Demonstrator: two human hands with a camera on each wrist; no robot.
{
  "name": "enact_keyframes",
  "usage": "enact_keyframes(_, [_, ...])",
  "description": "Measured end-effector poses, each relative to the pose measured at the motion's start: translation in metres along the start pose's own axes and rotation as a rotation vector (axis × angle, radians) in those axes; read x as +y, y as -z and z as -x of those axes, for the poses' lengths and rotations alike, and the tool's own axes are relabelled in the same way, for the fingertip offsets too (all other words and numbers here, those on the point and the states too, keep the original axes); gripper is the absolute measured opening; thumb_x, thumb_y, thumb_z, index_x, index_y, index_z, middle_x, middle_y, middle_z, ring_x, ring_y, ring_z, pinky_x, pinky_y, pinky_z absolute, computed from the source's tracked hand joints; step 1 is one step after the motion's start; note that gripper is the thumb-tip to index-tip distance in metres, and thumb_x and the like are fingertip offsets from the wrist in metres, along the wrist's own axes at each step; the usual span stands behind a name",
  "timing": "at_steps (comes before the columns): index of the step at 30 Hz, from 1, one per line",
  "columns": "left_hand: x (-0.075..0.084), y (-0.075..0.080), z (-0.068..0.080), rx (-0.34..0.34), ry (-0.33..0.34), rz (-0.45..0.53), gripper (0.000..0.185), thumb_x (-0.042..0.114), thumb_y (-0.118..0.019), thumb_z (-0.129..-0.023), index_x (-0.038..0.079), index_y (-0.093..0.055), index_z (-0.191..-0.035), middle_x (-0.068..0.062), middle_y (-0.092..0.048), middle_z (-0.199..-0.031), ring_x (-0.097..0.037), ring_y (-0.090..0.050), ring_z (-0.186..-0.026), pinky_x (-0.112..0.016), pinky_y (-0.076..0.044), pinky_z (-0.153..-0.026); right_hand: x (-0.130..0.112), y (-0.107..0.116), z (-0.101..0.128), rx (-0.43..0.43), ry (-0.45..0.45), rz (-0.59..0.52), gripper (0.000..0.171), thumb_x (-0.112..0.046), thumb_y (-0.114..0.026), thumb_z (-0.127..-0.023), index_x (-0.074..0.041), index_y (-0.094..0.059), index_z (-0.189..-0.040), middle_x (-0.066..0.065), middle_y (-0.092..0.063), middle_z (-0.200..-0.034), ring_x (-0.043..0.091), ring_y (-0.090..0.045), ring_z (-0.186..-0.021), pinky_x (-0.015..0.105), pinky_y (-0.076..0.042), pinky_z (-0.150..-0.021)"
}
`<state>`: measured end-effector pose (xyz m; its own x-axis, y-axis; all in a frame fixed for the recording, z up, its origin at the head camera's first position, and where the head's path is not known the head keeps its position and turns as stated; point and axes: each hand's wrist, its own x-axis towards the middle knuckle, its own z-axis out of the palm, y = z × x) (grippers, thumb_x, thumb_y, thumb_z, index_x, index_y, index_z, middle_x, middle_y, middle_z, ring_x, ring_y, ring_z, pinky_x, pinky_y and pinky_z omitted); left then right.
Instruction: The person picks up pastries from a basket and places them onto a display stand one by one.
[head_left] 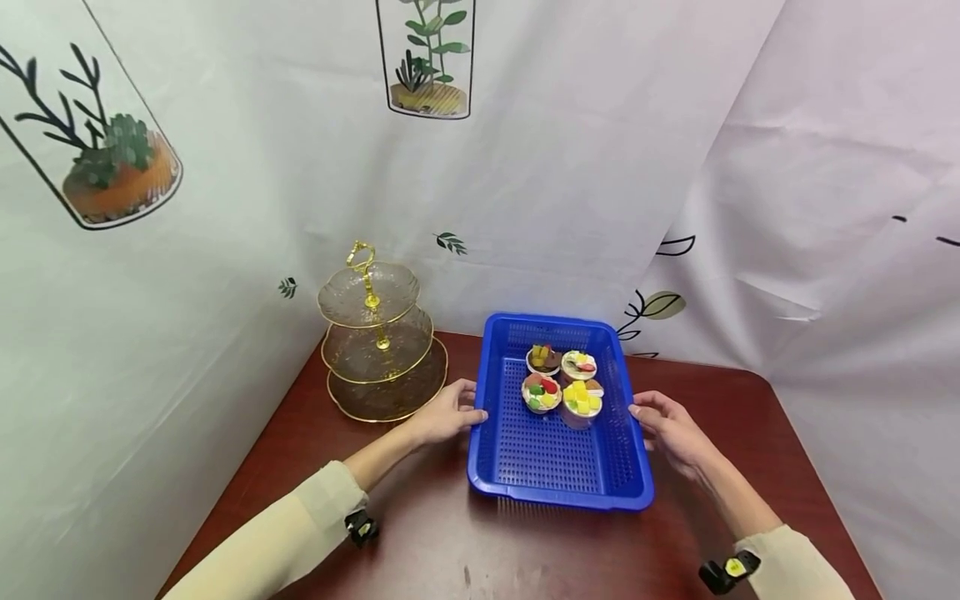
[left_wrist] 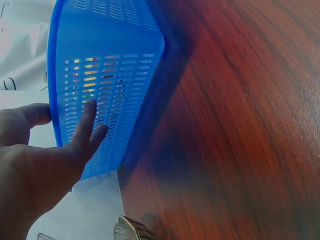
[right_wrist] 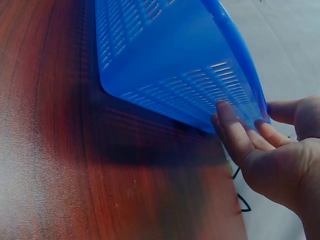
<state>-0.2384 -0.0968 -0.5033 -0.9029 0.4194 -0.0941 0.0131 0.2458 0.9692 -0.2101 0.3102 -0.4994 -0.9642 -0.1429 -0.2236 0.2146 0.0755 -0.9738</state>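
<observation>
A blue plastic basket (head_left: 551,492) with perforated walls stands between both hands. Toy cupcakes (head_left: 542,392) with coloured fruit toppings sit grouped inside it, towards its far half. My left hand (head_left: 447,412) grips the basket's left rim; in the left wrist view its thumb is at the rim and its fingers (left_wrist: 86,120) lie against the outer wall. On the opposite side, my right hand (head_left: 672,429) holds the right rim in the same manner, its fingers (right_wrist: 232,127) against the wall's outside. Whether the basket's base touches the table is hard to tell.
A three-tier cake stand (head_left: 386,396) with gold edges and a gold ring handle stands left of the basket, near the left hand. The dark red wooden table (head_left: 420,542) meets a white patterned cloth (head_left: 555,167) at the back and sides.
</observation>
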Motion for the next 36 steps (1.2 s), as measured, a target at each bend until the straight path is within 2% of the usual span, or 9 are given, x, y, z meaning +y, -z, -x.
enact_keyframes(3, [-0.001,-0.001,0.003,-0.015,0.009,0.029,0.048,0.002,-0.067,-0.1,-0.013,-0.043,-0.139,-0.033,-0.06,-0.134,-0.037,-0.07,-0.112,-0.049,-0.061,-0.092,0.004,-0.001,0.002,0.003,0.001,0.007,0.034,-0.017,-0.057,-0.111,0.006,-0.046,-0.134,0.008,-0.072,-0.105,0.017,-0.073,-0.089,0.038,-0.063,-0.075])
enact_keyframes(8, [-0.003,0.001,0.008,-0.027,0.018,0.03,0.049,0.004,-0.067,-0.101,-0.012,-0.043,-0.14,-0.034,-0.058,-0.135,-0.038,-0.07,-0.112,-0.05,-0.06,-0.093,0.01,-0.005,0.005,0.039,0.018,0.032,0.038,-0.019,-0.058,-0.111,0.006,-0.047,-0.138,0.007,-0.074,-0.106,0.017,-0.072,-0.085,0.033,-0.061,-0.069])
enact_keyframes(15, [-0.006,0.0,0.006,-0.047,0.01,0.053,0.049,0.005,-0.065,-0.102,-0.012,-0.041,-0.141,-0.037,-0.057,-0.135,-0.039,-0.07,-0.112,-0.048,-0.061,-0.091,0.016,-0.007,0.006,0.078,0.068,0.054,0.04,-0.018,-0.059,-0.11,0.008,-0.048,-0.138,0.004,-0.077,-0.105,0.015,-0.073,-0.083,0.033,-0.061,-0.066])
enact_keyframes(19, [-0.006,-0.001,0.003,-0.026,0.012,0.049,0.048,0.004,-0.065,-0.103,-0.011,-0.043,-0.142,-0.034,-0.059,-0.134,-0.036,-0.07,-0.11,-0.048,-0.061,-0.089,0.016,-0.006,0.006,0.082,0.074,0.047,0.04,-0.017,-0.059,-0.11,0.009,-0.047,-0.138,0.003,-0.076,-0.105,0.015,-0.073,-0.084,0.033,-0.061,-0.067])
enact_keyframes(26, [-0.006,-0.003,-0.001,0.01,0.058,0.181,0.051,0.003,-0.064,-0.103,-0.007,-0.042,-0.148,-0.031,-0.058,-0.138,-0.037,-0.068,-0.113,-0.05,-0.06,-0.091,0.009,-0.003,0.0,0.079,0.095,0.072,0.043,-0.019,-0.06,-0.11,0.009,-0.047,-0.14,0.008,-0.076,-0.109,0.016,-0.073,-0.084,0.034,-0.062,-0.067])
enact_keyframes(31, [-0.005,-0.004,0.001,0.023,0.086,0.217,0.053,0.002,-0.063,-0.102,-0.007,-0.041,-0.149,-0.033,-0.056,-0.14,-0.037,-0.069,-0.112,-0.048,-0.061,-0.089,0.005,-0.002,-0.002,0.056,0.056,0.068,0.044,-0.019,-0.059,-0.111,0.009,-0.045,-0.142,0.008,-0.075,-0.111,0.017,-0.073,-0.085,0.034,-0.062,-0.069])
enact_keyframes(36, [-0.001,-0.006,0.0,0.066,0.132,0.257,0.057,0.003,-0.066,-0.1,-0.006,-0.04,-0.15,-0.033,-0.057,-0.139,-0.033,-0.071,-0.106,-0.049,-0.062,-0.086,0.003,-0.001,0.0,0.063,0.022,0.063,0.043,-0.02,-0.06,-0.11,0.008,-0.047,-0.139,0.003,-0.074,-0.101,0.015,-0.071,-0.082,0.032,-0.06,-0.067])
